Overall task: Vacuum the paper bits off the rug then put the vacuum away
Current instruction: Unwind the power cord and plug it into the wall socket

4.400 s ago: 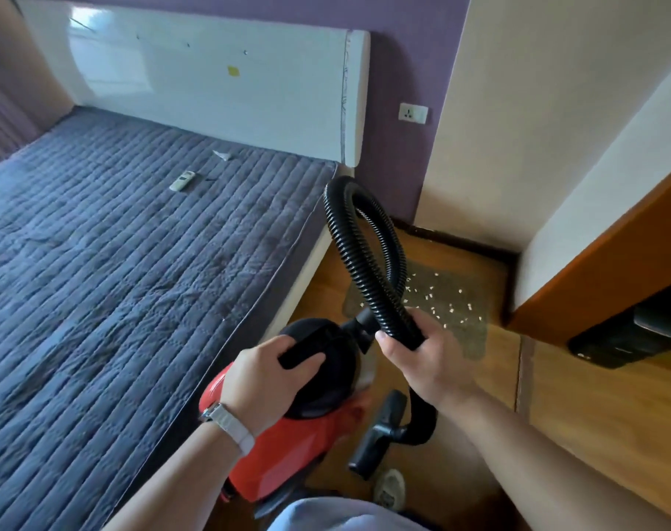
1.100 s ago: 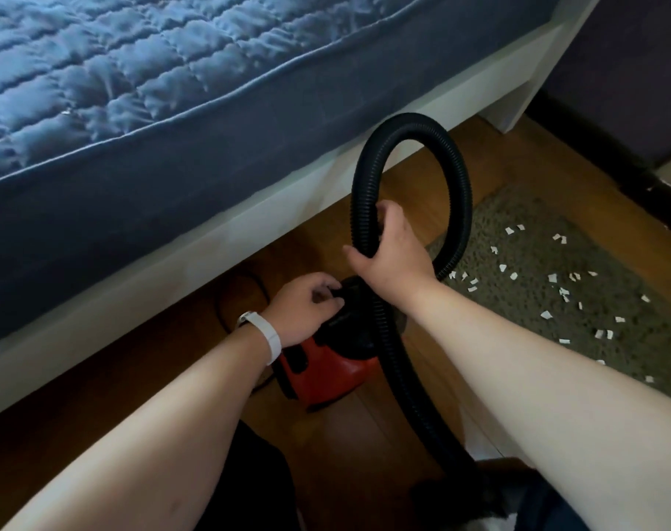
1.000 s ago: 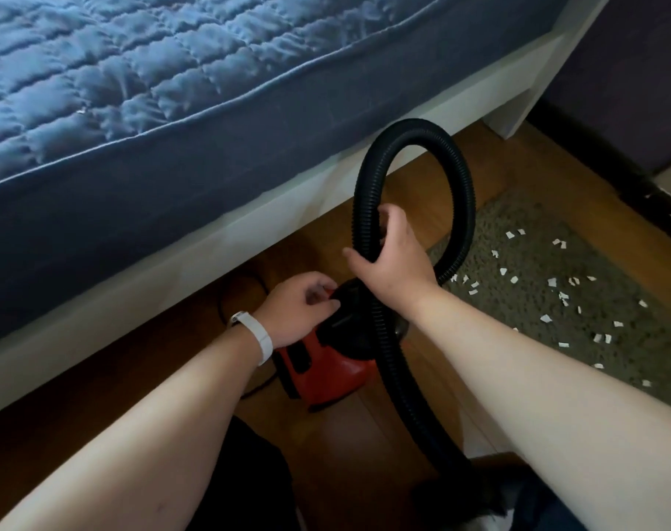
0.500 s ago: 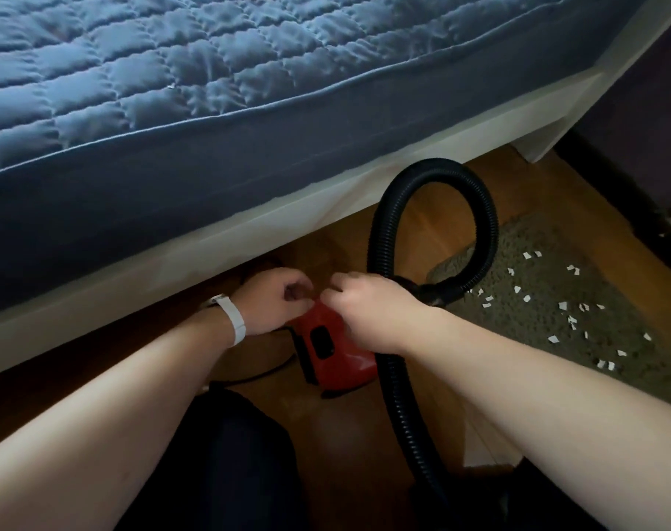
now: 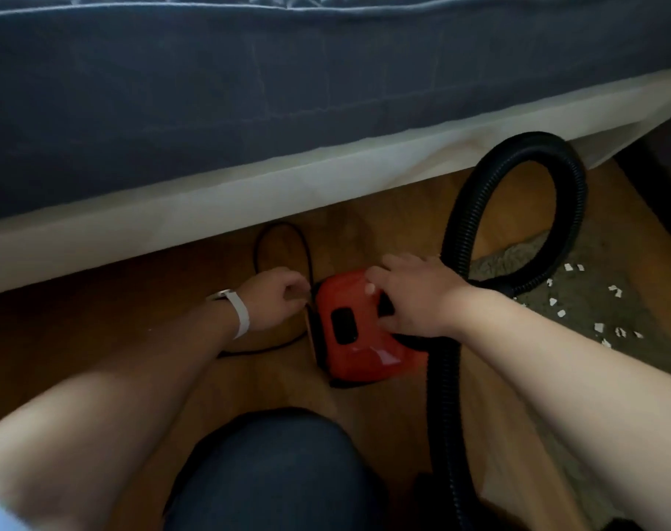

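Observation:
A small red vacuum (image 5: 355, 339) sits on the wooden floor beside the bed. Its black ribbed hose (image 5: 518, 208) loops upward to the right and runs down past my right arm. My left hand (image 5: 274, 297) pinches the black power cord (image 5: 276, 239) at the vacuum's left end. My right hand (image 5: 414, 293) rests flat on top of the vacuum body, fingers spread. At the right lies a grey-green rug (image 5: 609, 300) strewn with several white paper bits (image 5: 598, 325).
The bed's blue quilted mattress (image 5: 288, 90) and white frame rail (image 5: 249, 193) fill the upper view, close to the vacuum. My knee in dark trousers (image 5: 272, 473) is at the bottom centre. Wooden floor (image 5: 96, 320) stretches left.
The vacuum went from carried to set on the floor. My right hand let go of the hose and moved onto the vacuum body. My left hand shifted to the cord at its left end.

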A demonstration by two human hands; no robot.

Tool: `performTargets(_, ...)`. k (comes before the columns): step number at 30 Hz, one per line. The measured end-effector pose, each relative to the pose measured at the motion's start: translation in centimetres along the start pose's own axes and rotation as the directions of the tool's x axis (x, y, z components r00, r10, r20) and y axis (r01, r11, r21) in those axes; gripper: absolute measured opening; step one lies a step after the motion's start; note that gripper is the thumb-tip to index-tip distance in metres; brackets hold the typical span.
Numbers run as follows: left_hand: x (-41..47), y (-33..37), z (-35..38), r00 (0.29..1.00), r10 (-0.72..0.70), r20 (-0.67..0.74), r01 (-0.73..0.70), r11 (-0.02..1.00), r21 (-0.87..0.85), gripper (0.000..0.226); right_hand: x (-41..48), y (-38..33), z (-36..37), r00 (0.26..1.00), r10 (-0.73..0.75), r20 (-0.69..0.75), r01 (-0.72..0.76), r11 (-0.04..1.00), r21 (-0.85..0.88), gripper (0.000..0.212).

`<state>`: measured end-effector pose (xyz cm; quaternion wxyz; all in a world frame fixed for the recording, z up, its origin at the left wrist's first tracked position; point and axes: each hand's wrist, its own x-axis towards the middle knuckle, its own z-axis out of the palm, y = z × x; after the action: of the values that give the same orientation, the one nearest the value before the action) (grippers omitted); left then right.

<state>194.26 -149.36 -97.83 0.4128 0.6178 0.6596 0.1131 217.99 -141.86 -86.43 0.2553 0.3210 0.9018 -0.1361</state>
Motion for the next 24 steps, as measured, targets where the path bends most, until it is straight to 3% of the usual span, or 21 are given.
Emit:
performTargets(5, 1.4, -0.8, 1.3, 0.996, -0.048, 0.076, 0.045, 0.998, 0.044, 0.026, -1.7, 2.9, 0.7, 1.000, 0.013, 0.010, -0.013, 1.000, -0.005, 0.060)
performTargets(11, 3.5, -1.5, 2.5, 0.975, -0.075, 0.207, 0.048, 0.990, 0.135, 0.027, -1.9, 4.9, 2.3, 0.999, 0.046, 0.010, -0.047, 0.989, 0.137, 0.024)
performTargets(17, 3.5, -1.5, 2.9, 0.956, -0.115, 0.271, 0.088, 0.990, 0.110, 0.029, -1.4, 5.0, 2.8, 0.998, 0.050, -0.043, -0.045, 0.993, 0.109, 0.030)
performTargets(24, 3.6, -1.6, 2.1, 0.915, -0.135, 0.380, 0.061, 0.978, 0.201, 0.029, -1.2, 5.5, 3.3, 0.997, 0.021, -0.068, -0.015, 0.996, 0.090, 0.041)
